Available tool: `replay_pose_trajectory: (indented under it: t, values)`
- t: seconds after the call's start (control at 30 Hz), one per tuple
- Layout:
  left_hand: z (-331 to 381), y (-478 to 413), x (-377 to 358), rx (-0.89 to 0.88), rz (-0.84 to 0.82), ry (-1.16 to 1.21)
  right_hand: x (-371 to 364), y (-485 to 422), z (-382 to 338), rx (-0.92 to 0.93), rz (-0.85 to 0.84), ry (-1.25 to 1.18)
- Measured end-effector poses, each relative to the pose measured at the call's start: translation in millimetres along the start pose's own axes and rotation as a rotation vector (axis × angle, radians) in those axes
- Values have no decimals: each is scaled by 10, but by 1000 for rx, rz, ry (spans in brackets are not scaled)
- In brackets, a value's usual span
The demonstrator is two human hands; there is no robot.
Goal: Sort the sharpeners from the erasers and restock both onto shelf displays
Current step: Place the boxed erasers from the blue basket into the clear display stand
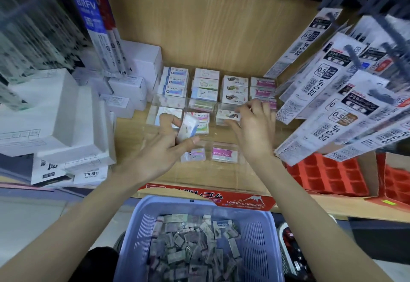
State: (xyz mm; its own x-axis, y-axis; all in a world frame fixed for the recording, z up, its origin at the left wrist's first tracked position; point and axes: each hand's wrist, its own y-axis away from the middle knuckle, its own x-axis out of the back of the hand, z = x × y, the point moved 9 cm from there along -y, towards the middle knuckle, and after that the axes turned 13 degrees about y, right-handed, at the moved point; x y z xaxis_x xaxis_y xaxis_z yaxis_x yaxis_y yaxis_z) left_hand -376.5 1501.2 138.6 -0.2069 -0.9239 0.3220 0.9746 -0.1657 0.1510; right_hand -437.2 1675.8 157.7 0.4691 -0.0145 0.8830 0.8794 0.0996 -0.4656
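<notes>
Two grips work over a wooden shelf [129, 140]: left grip [159, 148] clasps a pale eraser [188, 129] above the clear tray [221, 175], right grip [253, 130] pinches a fish eraser [227, 114] in one compartment. White boxes [44, 113] stand left of them, hanging refills [332, 113] right, blue basket [199, 201] below.

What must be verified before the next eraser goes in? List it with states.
1. Left hand grips a pale eraser: ok.
2. Right hand pinches the fish-print eraser in its compartment: ok.
3. Matching slot for the pale eraser: cannot tell, print blurred.
4. Front Hard Eraser compartment has room: ok.
5. Basket holds stock: ok.
6. Sharpeners sorted out of it: cannot tell.
</notes>
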Motion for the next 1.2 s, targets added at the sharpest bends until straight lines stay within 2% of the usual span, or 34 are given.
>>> replay_pose_trajectory:
  t: [0.2,0.37,0.43,0.5,0.6,0.67,0.77,0.83,0.9,0.97,1.07,1.2]
  values:
    - [52,14,36,-110,37,102,-113,-31,-40,23,-58,133]
    - [80,52,80,-111,123,184,-122,-26,-81,25,-106,161]
    - [89,62,89,-82,168,287,-63,48,-91,9,-158,60]
    - [119,87,105,-68,214,332,66,174,-133,-19,-234,-139]
    - [121,184,60,-50,233,283,348,450,-221,-124,-341,-605]
    - [121,293,-26,-38,212,241,448,647,-321,-230,-483,-944]
    - [165,446,-102,-43,212,213,483,860,-433,-389,-611,-1242]
    - [199,500,-144,-35,156,219,460,902,-437,-487,-610,-1308]
    - [189,526,-170,3,60,326,426,892,-437,-553,-594,-1366]
    - [168,549,-79,36,35,397,383,876,-471,-582,-633,-1420]
    - [156,532,137,29,83,408,364,839,-570,-521,-710,-1444]
    - [98,446,356,48,178,483,403,724,-700,-321,-729,-1316]
